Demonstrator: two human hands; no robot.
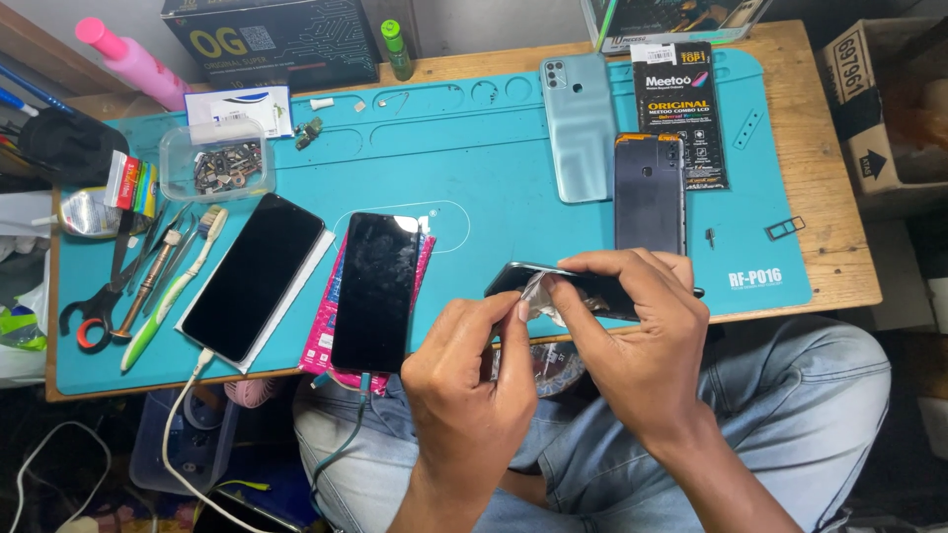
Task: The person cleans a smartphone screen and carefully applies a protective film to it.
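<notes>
Pinching a crumpled piece of clear film [541,296] between thumb and forefinger, the left hand [472,367] works at the edge of a dark phone [583,286], which the right hand [632,331] clasps from above, fingers curled over it, at about four o'clock on the teal repair mat [474,158]. At nine o'clock from the hands lie two more phones, screens up [253,276] [375,291]. At twelve o'clock rest a pale green back cover [579,126] and a dark one [649,192].
</notes>
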